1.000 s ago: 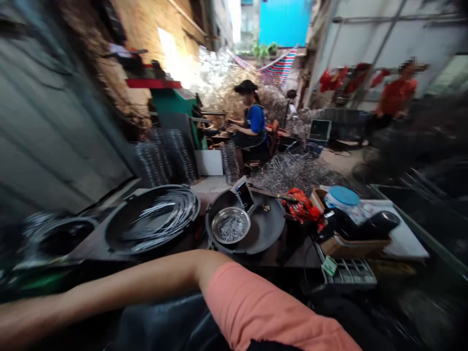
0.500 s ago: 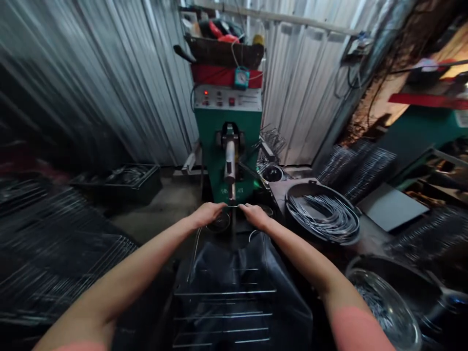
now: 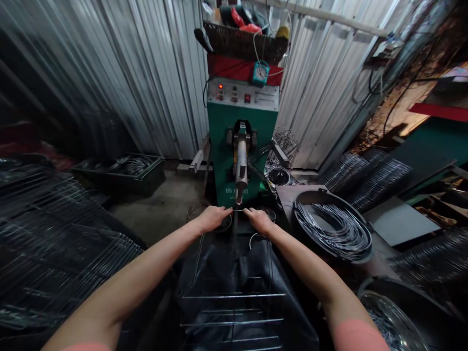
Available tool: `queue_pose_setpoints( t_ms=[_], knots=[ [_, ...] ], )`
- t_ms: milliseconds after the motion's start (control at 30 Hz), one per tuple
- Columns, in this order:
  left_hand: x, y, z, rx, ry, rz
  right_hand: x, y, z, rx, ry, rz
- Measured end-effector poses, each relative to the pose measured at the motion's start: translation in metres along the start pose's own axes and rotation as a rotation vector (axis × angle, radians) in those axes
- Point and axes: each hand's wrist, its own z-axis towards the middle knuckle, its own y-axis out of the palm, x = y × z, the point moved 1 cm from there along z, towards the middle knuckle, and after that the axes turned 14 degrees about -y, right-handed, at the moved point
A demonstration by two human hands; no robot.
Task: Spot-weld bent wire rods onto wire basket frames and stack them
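My left hand [image 3: 214,218] and my right hand [image 3: 259,220] pinch a thin metal wire [image 3: 238,210] from both sides, just under the electrode tip [image 3: 239,196] of a green spot-welding machine [image 3: 221,141]. A wire rack [image 3: 234,296] with several crossbars extends from near my hands back over a dark apron [image 3: 300,317] on my lap. Whether the pinched wire is part of this rack, I cannot tell. My fingertips partly hide the wire's ends.
On the right stands a round pan [image 3: 367,243] holding curved wires [image 3: 336,229]; below it is a shiny bowl [image 3: 405,324] of small metal pieces. Stacked wire racks [image 3: 98,258] fill the left side. A metal bin [image 3: 153,175] stands behind them.
The view has shifted, so the machine appears farther right and a little larger. Both hands keep their pinch on the wire below the electrode.
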Motion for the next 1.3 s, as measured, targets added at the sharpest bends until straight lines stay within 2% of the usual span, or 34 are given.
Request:
queue_pose_setpoints(
  t_ms=[267, 633, 867, 1033, 1300],
  knots=[
    [-0.008, 0.002, 0.018, 0.038, -0.025, -0.013, 0.018, -0.009, 0.013, 0.040, 0.007, 0.052],
    [-0.015, 0.007, 0.023, 0.173, 0.037, -0.074, 0.034, 0.006, 0.025, 0.177, -0.080, 0.171],
    [-0.015, 0.009, 0.025, 0.147, 0.001, -0.061, 0.029, 0.002, 0.021, 0.097, -0.022, 0.117],
    [-0.017, 0.012, 0.024, 0.176, 0.029, -0.077, 0.023, -0.004, 0.021, 0.035, -0.003, 0.071],
    [-0.015, 0.011, 0.025, 0.154, 0.005, -0.064, 0.024, -0.006, 0.022, 0.043, 0.019, 0.101]
  ],
)
